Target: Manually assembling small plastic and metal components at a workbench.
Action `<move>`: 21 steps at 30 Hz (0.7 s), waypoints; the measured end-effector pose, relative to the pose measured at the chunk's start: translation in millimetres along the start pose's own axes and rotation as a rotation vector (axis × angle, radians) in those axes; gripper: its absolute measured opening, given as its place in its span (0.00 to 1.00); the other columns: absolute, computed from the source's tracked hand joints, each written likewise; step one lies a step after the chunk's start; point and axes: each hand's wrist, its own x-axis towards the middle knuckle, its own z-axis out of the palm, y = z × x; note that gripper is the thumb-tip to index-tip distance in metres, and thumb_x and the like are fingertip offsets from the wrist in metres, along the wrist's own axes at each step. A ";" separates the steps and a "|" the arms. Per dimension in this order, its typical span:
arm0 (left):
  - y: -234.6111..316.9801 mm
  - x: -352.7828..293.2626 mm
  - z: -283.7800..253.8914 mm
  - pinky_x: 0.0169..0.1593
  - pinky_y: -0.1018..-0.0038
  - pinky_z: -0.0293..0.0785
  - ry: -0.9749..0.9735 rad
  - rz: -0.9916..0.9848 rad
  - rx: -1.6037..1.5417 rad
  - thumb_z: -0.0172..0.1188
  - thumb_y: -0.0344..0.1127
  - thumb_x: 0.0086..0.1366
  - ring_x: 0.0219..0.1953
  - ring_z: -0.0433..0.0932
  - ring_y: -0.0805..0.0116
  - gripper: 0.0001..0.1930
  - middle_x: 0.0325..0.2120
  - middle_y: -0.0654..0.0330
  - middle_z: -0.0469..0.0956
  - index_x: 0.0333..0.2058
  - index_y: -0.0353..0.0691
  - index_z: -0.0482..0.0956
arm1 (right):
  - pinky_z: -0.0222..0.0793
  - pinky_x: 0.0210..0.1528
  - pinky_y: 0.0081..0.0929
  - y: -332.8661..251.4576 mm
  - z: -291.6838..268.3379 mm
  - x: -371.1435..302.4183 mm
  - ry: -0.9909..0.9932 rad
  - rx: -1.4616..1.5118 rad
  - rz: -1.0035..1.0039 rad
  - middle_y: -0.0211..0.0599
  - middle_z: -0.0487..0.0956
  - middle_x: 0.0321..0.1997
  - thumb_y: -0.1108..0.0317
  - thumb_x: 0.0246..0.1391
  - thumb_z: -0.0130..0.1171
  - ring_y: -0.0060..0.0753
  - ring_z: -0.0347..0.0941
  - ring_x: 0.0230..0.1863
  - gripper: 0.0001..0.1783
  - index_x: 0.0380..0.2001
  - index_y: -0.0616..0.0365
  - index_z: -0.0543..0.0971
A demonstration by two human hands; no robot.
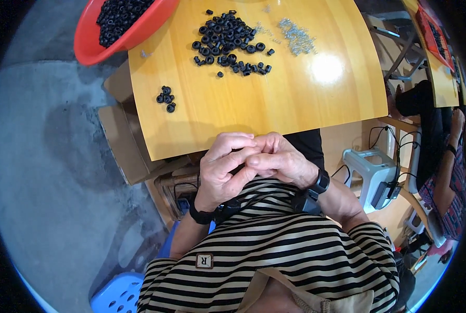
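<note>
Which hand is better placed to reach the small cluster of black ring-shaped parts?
Probably the left hand: the small black cluster lies on its side of the table, and the right hand is farther off. What they hold is hidden.

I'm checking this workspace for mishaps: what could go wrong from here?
Anything small between the left hand and right hand, together by the near edge of the table, might drop; whether they hold something is hidden. The small black cluster lies near the left edge and could be brushed off. The red basin seems to overhang that edge, so a knock might spill its black parts.
</note>
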 end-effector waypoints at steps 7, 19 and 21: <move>13.8 6.3 -0.3 0.43 0.71 0.74 0.083 -0.147 0.000 0.67 0.22 0.50 0.40 0.78 0.61 0.16 0.39 0.51 0.78 0.41 0.32 0.81 | 0.48 0.19 0.10 -12.9 -1.0 0.2 0.033 -0.042 -0.018 0.18 0.68 0.19 0.59 0.63 0.55 0.08 0.56 0.18 0.13 0.32 0.59 0.78; 14.3 5.0 -4.3 0.35 0.78 0.73 0.089 -0.133 0.029 0.66 0.22 0.52 0.32 0.75 0.71 0.15 0.40 0.50 0.78 0.41 0.31 0.80 | 0.53 0.22 0.07 -16.9 8.1 1.4 0.032 -0.007 -0.002 0.18 0.71 0.22 0.57 0.64 0.53 0.07 0.61 0.21 0.14 0.33 0.56 0.78; 18.6 5.8 -3.9 0.35 0.78 0.73 0.119 -0.197 -0.006 0.66 0.22 0.52 0.33 0.76 0.69 0.15 0.40 0.50 0.78 0.41 0.31 0.80 | 0.54 0.21 0.08 -17.5 7.2 1.5 0.052 -0.036 0.021 0.19 0.71 0.22 0.56 0.64 0.53 0.07 0.61 0.21 0.15 0.32 0.55 0.77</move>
